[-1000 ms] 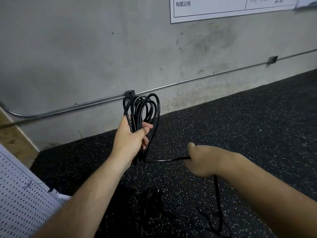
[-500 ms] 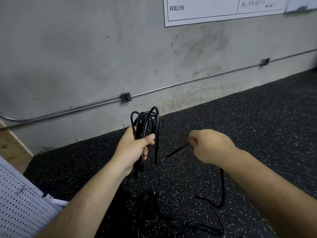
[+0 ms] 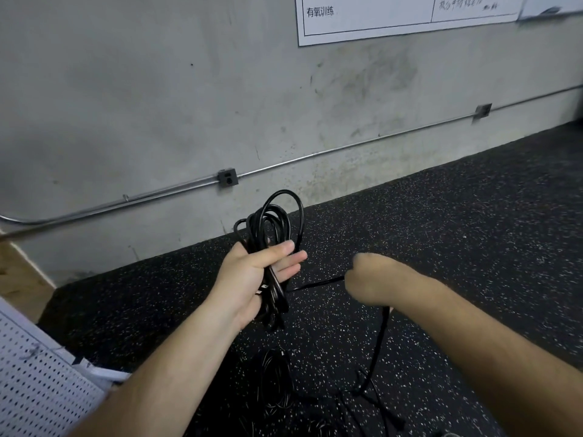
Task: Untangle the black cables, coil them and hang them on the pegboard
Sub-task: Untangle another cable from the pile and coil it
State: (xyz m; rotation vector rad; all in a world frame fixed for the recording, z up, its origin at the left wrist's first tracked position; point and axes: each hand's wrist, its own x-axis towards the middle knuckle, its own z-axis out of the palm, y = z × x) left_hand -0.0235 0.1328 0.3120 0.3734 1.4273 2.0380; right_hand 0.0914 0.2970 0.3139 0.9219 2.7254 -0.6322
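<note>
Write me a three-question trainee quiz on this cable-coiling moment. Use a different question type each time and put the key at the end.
1. True or false: the coil already hangs on the pegboard.
2. What does the right hand grip? A) a free strand leading from the coil B) the pegboard C) nothing
3. Fill in: the coil is held in the ____ hand.

Key
1. False: the coil is held up in front of the wall, and the pegboard lies apart at lower left.
2. A
3. left: the left hand holds it, thumb across the loops.
</note>
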